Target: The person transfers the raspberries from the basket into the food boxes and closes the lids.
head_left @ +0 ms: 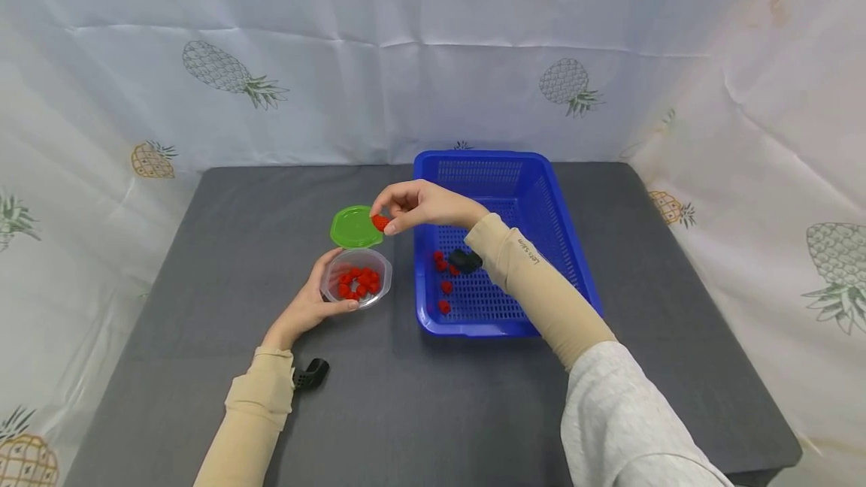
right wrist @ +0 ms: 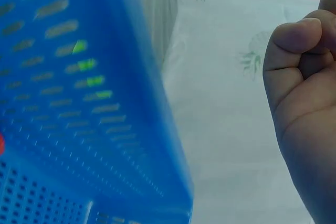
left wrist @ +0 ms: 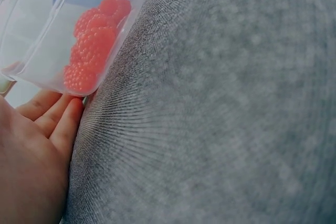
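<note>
My right hand [head_left: 433, 204] pinches a red raspberry [head_left: 380, 223] between thumb and fingertips, above the left rim of the blue basket. In the right wrist view the curled right hand [right wrist: 310, 77] shows, but the raspberry is out of sight. My left hand [head_left: 311, 303] grips a clear plastic tub [head_left: 386, 284] from its left side, thumb in front and fingers behind. Several raspberries [head_left: 358, 283] lie on the tub's bottom; the left wrist view shows these raspberries [left wrist: 94, 43] through its wall. Just behind the tub lies a green lid [head_left: 353, 228], partly under the held raspberry in view.
The blue perforated basket [head_left: 568, 228] stands right of the tub, with several raspberries [head_left: 444, 307] along its left side. A dark grey cloth [head_left: 203, 307] covers the table. White curtains [head_left: 406, 96] with pineapple prints hang behind and at both sides.
</note>
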Demonstrator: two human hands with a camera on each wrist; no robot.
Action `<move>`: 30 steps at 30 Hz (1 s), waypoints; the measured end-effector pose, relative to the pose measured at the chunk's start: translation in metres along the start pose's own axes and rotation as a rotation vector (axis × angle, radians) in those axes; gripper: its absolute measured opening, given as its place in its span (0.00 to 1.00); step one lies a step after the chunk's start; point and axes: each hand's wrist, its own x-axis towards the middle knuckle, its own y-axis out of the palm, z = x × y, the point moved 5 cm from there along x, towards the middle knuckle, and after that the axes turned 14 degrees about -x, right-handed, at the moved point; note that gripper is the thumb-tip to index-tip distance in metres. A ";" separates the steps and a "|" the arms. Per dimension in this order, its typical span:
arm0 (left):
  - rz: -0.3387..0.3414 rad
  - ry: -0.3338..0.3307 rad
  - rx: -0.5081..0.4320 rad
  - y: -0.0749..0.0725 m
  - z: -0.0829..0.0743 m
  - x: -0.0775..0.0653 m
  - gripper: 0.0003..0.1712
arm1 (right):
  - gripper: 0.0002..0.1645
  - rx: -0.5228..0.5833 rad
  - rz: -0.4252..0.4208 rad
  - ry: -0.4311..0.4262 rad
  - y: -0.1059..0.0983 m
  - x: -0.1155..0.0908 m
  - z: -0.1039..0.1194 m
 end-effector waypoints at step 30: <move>-0.008 -0.040 -0.004 -0.001 0.003 -0.002 0.54 | 0.15 -0.067 0.217 0.004 0.049 0.062 -0.005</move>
